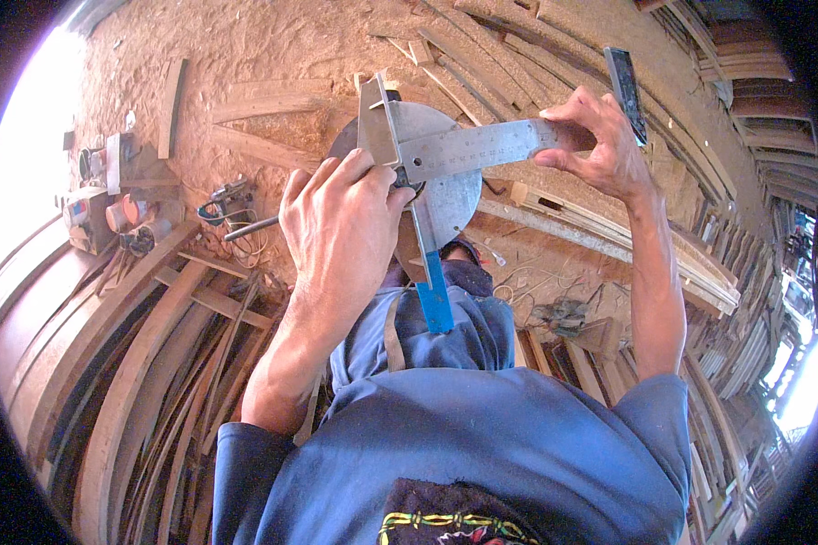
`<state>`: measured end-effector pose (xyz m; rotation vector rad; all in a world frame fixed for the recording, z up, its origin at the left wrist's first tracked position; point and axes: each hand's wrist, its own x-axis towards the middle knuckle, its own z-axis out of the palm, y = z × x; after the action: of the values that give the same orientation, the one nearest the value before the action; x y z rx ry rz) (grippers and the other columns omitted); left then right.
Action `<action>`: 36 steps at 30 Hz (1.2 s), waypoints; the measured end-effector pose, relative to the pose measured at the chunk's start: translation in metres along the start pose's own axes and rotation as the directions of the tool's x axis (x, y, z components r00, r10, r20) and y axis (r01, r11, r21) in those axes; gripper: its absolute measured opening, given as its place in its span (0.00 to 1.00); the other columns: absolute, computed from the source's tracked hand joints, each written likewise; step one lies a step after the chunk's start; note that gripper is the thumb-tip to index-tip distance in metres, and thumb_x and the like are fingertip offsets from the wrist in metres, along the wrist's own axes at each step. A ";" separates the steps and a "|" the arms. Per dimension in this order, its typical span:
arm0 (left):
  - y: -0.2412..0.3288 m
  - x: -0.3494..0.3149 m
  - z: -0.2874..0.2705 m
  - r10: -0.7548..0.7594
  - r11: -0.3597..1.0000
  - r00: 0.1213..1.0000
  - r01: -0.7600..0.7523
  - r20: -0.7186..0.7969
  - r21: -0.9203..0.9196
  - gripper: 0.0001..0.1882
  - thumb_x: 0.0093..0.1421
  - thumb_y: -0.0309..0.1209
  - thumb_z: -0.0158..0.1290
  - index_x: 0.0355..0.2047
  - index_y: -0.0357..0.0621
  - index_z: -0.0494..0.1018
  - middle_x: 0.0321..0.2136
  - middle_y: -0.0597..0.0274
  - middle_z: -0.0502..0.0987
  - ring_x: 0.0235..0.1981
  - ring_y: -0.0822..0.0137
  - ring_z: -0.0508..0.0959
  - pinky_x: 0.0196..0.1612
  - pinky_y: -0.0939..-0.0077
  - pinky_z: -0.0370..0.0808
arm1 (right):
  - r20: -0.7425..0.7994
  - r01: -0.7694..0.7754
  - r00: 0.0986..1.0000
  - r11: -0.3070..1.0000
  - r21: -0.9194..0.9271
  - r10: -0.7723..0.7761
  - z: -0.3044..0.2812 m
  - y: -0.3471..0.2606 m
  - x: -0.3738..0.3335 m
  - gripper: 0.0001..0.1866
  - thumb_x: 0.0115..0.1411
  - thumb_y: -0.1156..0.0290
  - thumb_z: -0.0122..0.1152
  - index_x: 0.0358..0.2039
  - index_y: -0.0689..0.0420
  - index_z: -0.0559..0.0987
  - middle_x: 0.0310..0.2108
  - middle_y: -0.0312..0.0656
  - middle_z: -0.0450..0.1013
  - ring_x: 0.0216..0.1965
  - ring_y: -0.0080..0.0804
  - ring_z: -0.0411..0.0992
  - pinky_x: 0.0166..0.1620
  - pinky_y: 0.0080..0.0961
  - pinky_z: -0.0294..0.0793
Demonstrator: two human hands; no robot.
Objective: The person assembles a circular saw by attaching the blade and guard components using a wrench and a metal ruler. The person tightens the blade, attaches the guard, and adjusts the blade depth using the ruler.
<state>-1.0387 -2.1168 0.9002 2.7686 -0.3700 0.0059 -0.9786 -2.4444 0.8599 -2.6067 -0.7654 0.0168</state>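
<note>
Both my hands hold up a metal gauge: a ruled flat bar (468, 150) crossed by a straight metal piece with a blue end (435, 304), with a rounded grey plate (463, 193) behind. My left hand (341, 222) is closed round the crossing, thumb by a small dark knob. A thin dark rod (250, 229) juts out left of that hand. My right hand (600, 145) grips the bar's right part by its edges, between thumb and fingers. Just beyond it stands a black end piece (627, 95); its join to the bar is hidden by the hand.
Wooden planks (127, 400) lie stacked at the left, and longer boards (600, 227) rest behind my right arm. Sawdust (145, 45) covers the ground. A small power tool (232, 204) with a cable sits left of my left hand; machinery (91, 213) stands farther left.
</note>
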 end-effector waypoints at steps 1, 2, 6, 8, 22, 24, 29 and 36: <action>0.000 0.000 0.000 0.005 1.000 1.000 -0.005 -0.008 0.003 0.12 0.49 0.39 0.68 0.31 0.46 0.85 0.31 0.62 0.82 0.37 0.59 0.82 0.44 0.63 0.74 | 0.004 0.002 1.000 1.000 -0.005 -0.002 0.000 0.000 0.000 0.30 0.49 0.37 0.73 0.43 0.47 0.83 0.32 0.33 0.72 0.36 0.34 0.71 0.44 0.32 0.65; 0.000 0.000 0.000 0.003 1.000 1.000 -0.003 0.002 -0.004 0.12 0.49 0.38 0.68 0.31 0.46 0.84 0.32 0.64 0.81 0.37 0.60 0.82 0.44 0.63 0.74 | 0.006 0.005 1.000 1.000 -0.008 -0.005 -0.001 0.000 0.000 0.30 0.48 0.38 0.73 0.43 0.47 0.83 0.32 0.33 0.72 0.36 0.34 0.71 0.44 0.32 0.65; -0.001 -0.001 0.000 0.012 1.000 1.000 -0.012 0.012 -0.019 0.11 0.48 0.35 0.68 0.31 0.46 0.82 0.33 0.67 0.80 0.38 0.62 0.81 0.42 0.62 0.73 | 0.010 -0.002 1.000 1.000 -0.001 0.002 -0.002 -0.002 0.000 0.30 0.48 0.38 0.73 0.43 0.47 0.83 0.32 0.33 0.72 0.36 0.34 0.72 0.45 0.32 0.65; -0.001 -0.001 0.000 0.013 1.000 1.000 -0.012 0.021 -0.020 0.11 0.49 0.35 0.68 0.31 0.46 0.82 0.33 0.67 0.80 0.38 0.62 0.81 0.42 0.62 0.73 | 0.007 -0.004 1.000 1.000 0.000 0.004 -0.002 -0.002 0.000 0.30 0.48 0.39 0.73 0.43 0.48 0.83 0.32 0.33 0.72 0.36 0.34 0.72 0.45 0.31 0.65; -0.004 -0.002 -0.006 -0.036 0.991 0.996 0.046 0.077 -0.126 0.12 0.52 0.38 0.67 0.34 0.46 0.83 0.32 0.64 0.81 0.37 0.60 0.82 0.43 0.63 0.73 | -0.005 0.006 1.000 1.000 -0.003 -0.006 -0.002 -0.002 0.000 0.30 0.48 0.40 0.74 0.43 0.48 0.82 0.32 0.34 0.73 0.36 0.35 0.72 0.44 0.32 0.65; -0.009 -0.003 -0.008 -0.118 0.975 0.991 0.104 -0.062 -0.198 0.14 0.54 0.40 0.67 0.34 0.45 0.83 0.33 0.62 0.81 0.37 0.57 0.81 0.44 0.62 0.74 | -0.018 0.000 1.000 1.000 -0.001 0.000 -0.001 0.002 -0.002 0.30 0.48 0.39 0.74 0.43 0.48 0.82 0.32 0.34 0.73 0.35 0.35 0.72 0.44 0.32 0.66; -0.040 0.009 0.002 -0.101 0.976 0.984 0.069 -0.148 -0.208 0.27 0.59 0.48 0.64 0.50 0.40 0.78 0.36 0.46 0.80 0.42 0.45 0.80 0.49 0.54 0.75 | -0.082 -0.235 0.965 0.960 0.151 0.249 0.015 0.037 -0.016 0.31 0.49 0.45 0.78 0.46 0.53 0.81 0.36 0.37 0.75 0.40 0.36 0.73 0.47 0.32 0.72; -0.064 0.024 0.014 -0.156 0.863 0.940 0.280 0.304 -0.421 0.31 0.63 0.44 0.62 0.58 0.35 0.73 0.44 0.44 0.82 0.45 0.50 0.83 0.52 0.62 0.76 | 0.076 -0.452 0.890 0.892 0.031 0.449 0.070 0.087 -0.075 0.32 0.52 0.42 0.75 0.48 0.52 0.81 0.39 0.44 0.75 0.45 0.44 0.75 0.49 0.37 0.73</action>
<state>-1.0000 -2.0701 0.8665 2.3191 -0.0940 -0.4509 -1.0065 -2.5219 0.7536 -2.6881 -0.1592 0.2571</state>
